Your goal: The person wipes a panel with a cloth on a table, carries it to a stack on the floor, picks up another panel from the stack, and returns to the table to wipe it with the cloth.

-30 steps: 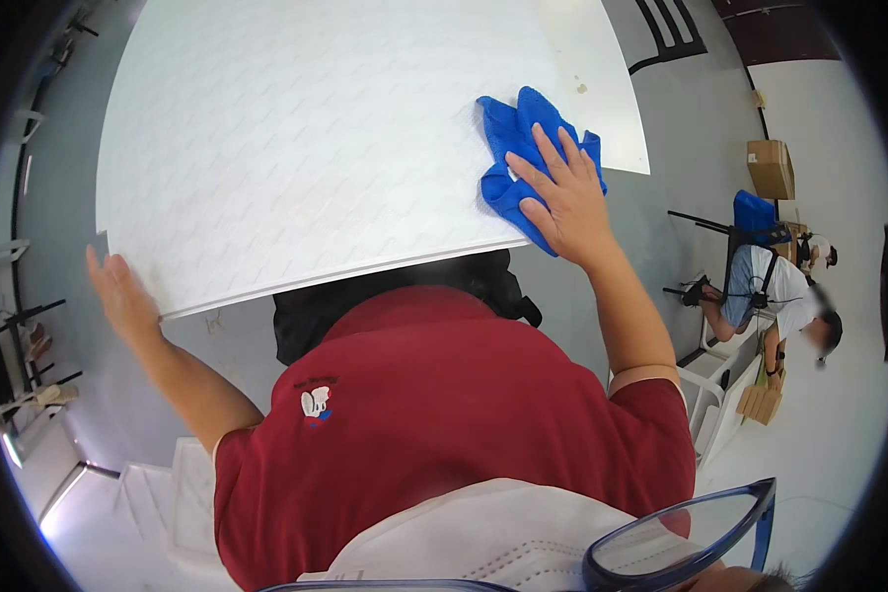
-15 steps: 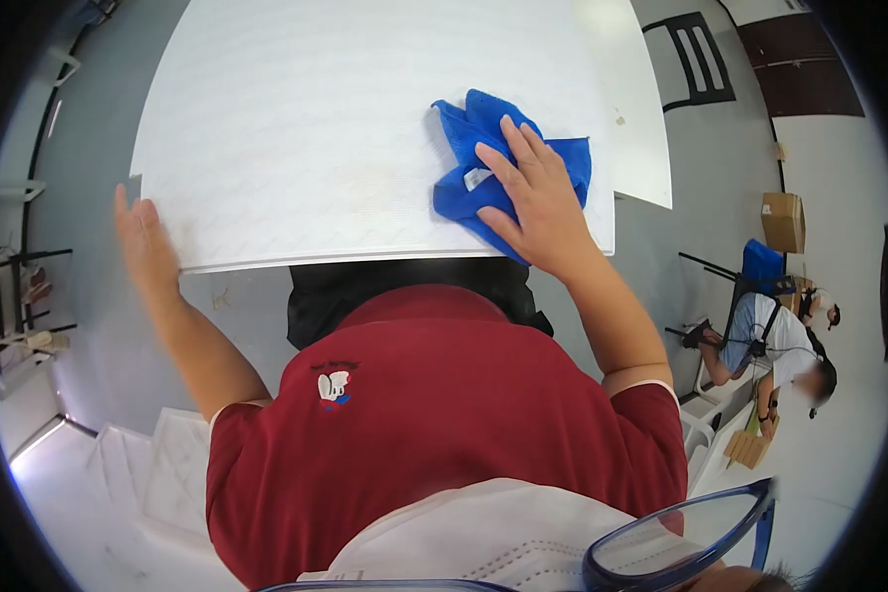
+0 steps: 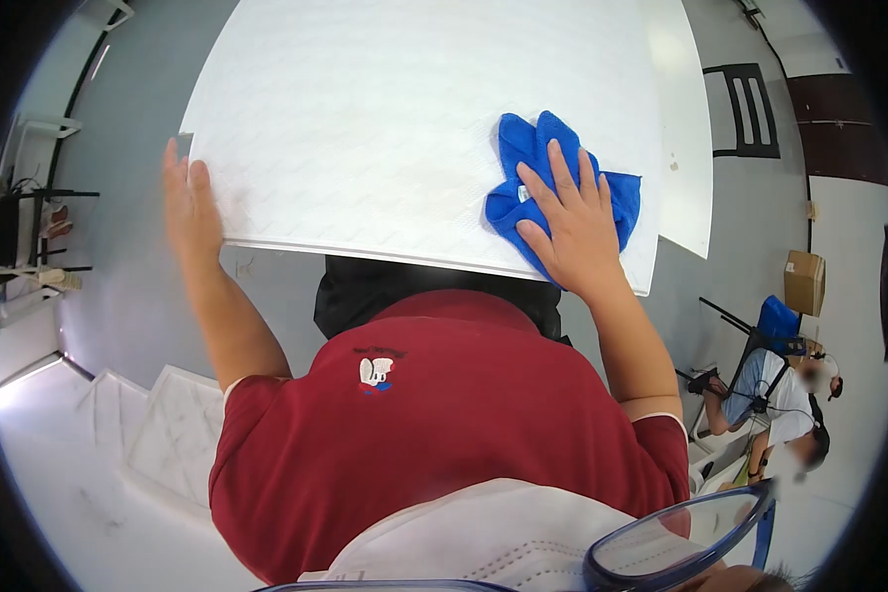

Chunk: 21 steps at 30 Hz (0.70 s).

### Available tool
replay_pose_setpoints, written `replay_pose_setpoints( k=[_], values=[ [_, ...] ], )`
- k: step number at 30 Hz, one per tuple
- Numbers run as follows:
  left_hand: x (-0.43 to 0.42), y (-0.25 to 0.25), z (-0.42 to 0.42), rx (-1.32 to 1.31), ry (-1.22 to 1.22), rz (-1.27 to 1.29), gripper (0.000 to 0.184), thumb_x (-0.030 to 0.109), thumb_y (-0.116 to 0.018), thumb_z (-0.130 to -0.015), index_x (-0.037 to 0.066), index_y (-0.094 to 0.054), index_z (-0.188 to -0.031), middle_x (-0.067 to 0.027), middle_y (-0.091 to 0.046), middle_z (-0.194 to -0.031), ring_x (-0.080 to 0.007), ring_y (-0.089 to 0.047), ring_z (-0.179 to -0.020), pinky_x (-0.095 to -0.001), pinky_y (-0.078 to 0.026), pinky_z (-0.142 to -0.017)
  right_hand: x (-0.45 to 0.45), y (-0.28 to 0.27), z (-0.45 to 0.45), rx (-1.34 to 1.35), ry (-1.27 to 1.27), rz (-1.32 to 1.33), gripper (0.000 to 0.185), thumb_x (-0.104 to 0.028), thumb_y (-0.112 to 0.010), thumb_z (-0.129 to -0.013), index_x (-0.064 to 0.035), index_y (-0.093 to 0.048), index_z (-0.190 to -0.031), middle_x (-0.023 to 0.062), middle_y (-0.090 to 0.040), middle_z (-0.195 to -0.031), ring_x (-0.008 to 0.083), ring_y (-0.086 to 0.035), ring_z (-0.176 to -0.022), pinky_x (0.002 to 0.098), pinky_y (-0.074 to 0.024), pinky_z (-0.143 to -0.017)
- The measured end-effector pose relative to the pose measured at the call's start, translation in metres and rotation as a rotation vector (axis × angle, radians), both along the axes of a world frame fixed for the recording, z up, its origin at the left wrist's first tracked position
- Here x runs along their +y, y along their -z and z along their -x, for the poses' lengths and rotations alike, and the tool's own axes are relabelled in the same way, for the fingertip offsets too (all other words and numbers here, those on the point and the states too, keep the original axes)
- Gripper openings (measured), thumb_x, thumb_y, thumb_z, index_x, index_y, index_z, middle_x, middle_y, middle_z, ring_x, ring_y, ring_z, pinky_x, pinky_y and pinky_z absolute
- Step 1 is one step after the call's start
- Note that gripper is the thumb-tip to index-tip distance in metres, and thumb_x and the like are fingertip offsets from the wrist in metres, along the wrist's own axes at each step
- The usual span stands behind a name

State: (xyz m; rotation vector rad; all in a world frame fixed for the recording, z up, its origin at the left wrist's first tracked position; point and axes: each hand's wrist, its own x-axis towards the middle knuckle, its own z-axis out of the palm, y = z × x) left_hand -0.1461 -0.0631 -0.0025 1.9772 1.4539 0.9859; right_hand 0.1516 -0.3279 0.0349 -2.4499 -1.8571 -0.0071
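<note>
My right hand (image 3: 577, 222) lies with its fingers spread on a crumpled blue cloth (image 3: 627, 202), pressing it onto a white tabletop or panel (image 3: 365, 148). The cloth is near the panel's right front corner, and a small white tag shows between my fingers. At the left edge of the panel is my left hand (image 3: 195, 207), a little blurred. Its fingers are stretched forward, and the thumb is beside or on the edge; I cannot tell whether it bears on the panel. Nothing shows in that hand.
Another white surface (image 3: 683, 148) juts out beyond the panel's right side. Farther right are a black slatted chair part (image 3: 750, 111), a cardboard box (image 3: 804, 283) and people, one in a white shirt (image 3: 789, 395). Marble-patterned slabs (image 3: 178, 424) lie at lower left.
The view has turned, so the panel appears tilted and shifted right. My right hand and the blue cloth have slid slightly across the panel. My left hand stays by the left edge.
</note>
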Motion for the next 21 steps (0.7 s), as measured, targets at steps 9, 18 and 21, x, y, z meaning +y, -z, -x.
replay_pose_setpoints(
  k=[9,18,21],
  values=[
    [-0.005,-0.006,0.003,-0.113,0.033,0.114,0.060,0.045,-0.033,-0.093,0.007,-0.027,-0.138,-0.0215,-0.033,-0.137,-0.0292,-0.033,-0.127,-0.0382,-0.022,-0.104,0.023,0.012,0.007,0.080,-0.119,-0.198,0.053,-0.024,-0.064,-0.077,-0.0124,-0.048,-0.126,0.0149,-0.039,-0.136,0.0396,-0.036,-0.123,0.0441,-0.0330,-0.098],
    [0.003,-0.001,0.015,-0.733,-0.018,0.195,0.063,0.049,-0.027,-0.092,0.008,-0.021,-0.140,-0.0214,-0.027,-0.142,-0.0306,-0.019,-0.134,-0.0461,-0.008,-0.107,0.067,0.011,0.044,0.040,-0.213,-0.047,0.063,-0.038,-0.058,-0.080,-0.0181,-0.036,-0.135,0.0149,-0.026,-0.143,0.0412,-0.024,-0.129,0.0580,-0.0245,-0.099],
    [0.002,-0.002,0.018,-0.850,-0.028,0.208,0.066,0.052,-0.029,-0.091,0.008,-0.021,-0.140,-0.0202,-0.029,-0.141,-0.0312,-0.018,-0.134,-0.0500,-0.007,-0.106,0.069,0.012,0.044,0.003,-0.209,0.020,0.060,-0.040,-0.056,-0.082,-0.0188,-0.038,-0.135,0.0132,-0.025,-0.144,0.0411,-0.022,-0.130,0.0592,-0.0223,-0.099]
  ],
)
